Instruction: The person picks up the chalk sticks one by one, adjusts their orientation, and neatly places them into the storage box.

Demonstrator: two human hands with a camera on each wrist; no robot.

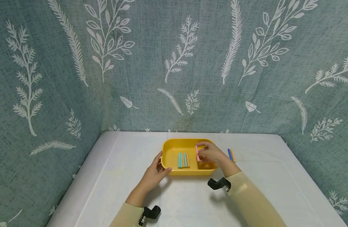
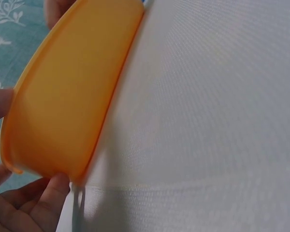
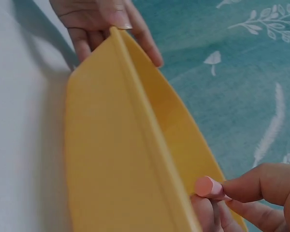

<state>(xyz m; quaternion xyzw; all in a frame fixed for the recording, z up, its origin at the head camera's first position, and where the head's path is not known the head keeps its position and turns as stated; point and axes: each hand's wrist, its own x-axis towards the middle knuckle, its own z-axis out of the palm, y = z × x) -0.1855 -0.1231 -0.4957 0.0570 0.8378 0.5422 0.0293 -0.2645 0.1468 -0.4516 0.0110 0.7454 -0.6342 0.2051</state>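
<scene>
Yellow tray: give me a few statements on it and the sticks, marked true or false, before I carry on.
1. The right hand pinches a pink stick. True.
2. The left hand is off the yellow tray. False: it grips the tray's left end.
3. A blue stick lies outside the tray. True.
4. The row of teal and orange sticks is outside the tray. False: it lies inside.
5. An orange stick lies beside the blue one. True.

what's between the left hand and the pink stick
Head view: the yellow tray's left wall, then teal and orange sticks lying side by side inside it.
</scene>
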